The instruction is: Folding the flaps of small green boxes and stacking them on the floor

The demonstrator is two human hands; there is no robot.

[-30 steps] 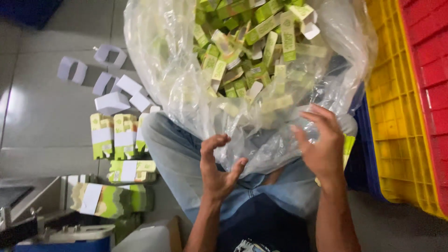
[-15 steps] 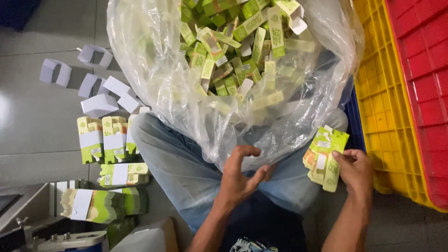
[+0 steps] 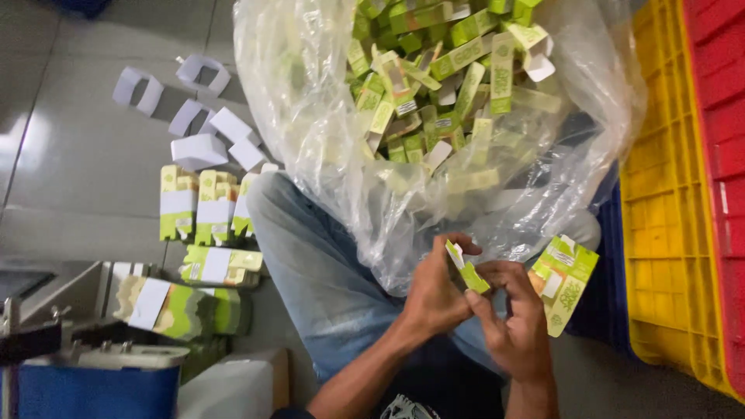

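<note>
Right now, both hands — left hand (image 3: 431, 291), right hand (image 3: 514, 326) — fingers pinched on one small green carton (image 3: 467, 269), carton stack (image 3: 565, 283) at three o'clock.

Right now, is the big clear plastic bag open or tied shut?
Open. The clear plastic bag gapes wide at its mouth, with a heap of small green cartons showing bare inside; no knot or tie is visible.

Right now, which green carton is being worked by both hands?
The single small green flat carton pinched between left hand and right hand; the green carton stack rests only against the right.
</note>
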